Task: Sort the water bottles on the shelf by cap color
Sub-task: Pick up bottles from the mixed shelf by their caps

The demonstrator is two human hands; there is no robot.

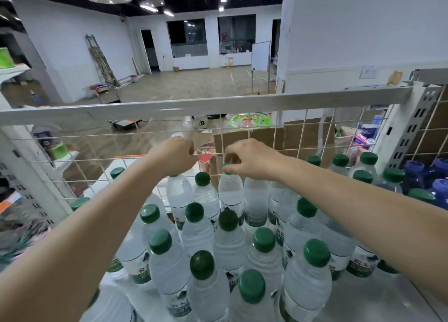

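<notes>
Two hands at back row | right hand pinches green cap

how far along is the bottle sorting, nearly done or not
Mostly done, by the look of it. The green-capped bottles stand massed together mid-shelf, and the blue-capped bottles sit apart at the far right. In hand: the right hand pinches a green cap in the back row by the wire grid, and the left hand grips another bottle top there. Left: placing those two.
</notes>
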